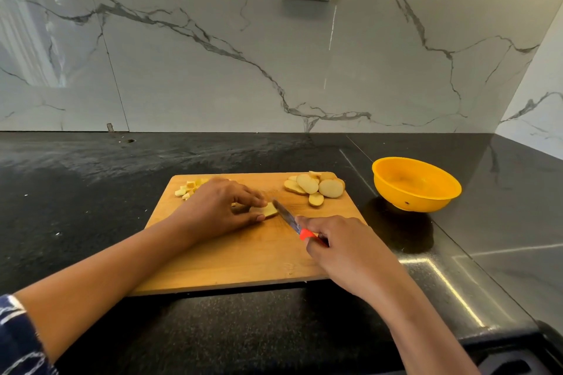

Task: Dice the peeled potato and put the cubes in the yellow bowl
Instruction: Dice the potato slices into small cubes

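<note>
The potato piece (269, 209) is lying flat between the two hands. The black counter (91, 192) is stretching out under everything. The wooden cutting board (243, 256) is sitting on it, under both hands. The yellow bowl (416, 184) is standing on the counter past the right hand, out to its right, apart from the board. The left hand (219, 207) is bending over the potato piece and pinching it with fingers and thumb. The right hand (344, 246) is gripping the red handle of the knife (289, 218), with one finger lying along the top. The blade is pointing away from the right hand and touching the potato piece at the left hand's fingertips. Round potato slices (315, 187) are lying in a pile past the knife tip, between the left hand and the bowl. Small potato cubes (189, 187) are sitting just behind the left hand, at the board's far left corner.
</note>
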`<state>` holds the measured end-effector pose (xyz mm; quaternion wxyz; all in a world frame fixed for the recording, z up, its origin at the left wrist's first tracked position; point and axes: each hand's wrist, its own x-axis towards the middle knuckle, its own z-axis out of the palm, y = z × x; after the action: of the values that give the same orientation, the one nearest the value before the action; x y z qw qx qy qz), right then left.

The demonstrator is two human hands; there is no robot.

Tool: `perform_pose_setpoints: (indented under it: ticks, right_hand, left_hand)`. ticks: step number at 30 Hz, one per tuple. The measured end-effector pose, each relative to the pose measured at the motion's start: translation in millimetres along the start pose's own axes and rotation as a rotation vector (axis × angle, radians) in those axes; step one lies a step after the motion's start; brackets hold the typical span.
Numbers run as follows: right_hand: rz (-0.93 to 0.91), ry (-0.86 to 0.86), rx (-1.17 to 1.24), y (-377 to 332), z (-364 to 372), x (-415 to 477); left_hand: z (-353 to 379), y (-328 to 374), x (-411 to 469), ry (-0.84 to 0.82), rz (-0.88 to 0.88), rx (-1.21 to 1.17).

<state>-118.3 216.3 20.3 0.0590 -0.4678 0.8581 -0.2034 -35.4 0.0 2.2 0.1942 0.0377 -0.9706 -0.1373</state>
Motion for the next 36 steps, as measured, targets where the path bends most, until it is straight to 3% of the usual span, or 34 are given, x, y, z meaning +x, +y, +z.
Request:
perform_pose_setpoints:
  ticks: [7, 29, 36]
  right_hand:
    - [-0.059, 0.142, -0.119, -7, 11, -1]
    - [-0.077, 0.223, -0.143, -8, 25, 3]
    - [-0.091, 0.196, -0.143, -10, 25, 3]
  left_hand:
    - [5, -3, 0, -0.008, 0.076, 0.061]
    - [-1, 0, 0, -0.077, 0.366, 0.342]
    - [-12, 2, -1, -0.296, 0.309, 0.395]
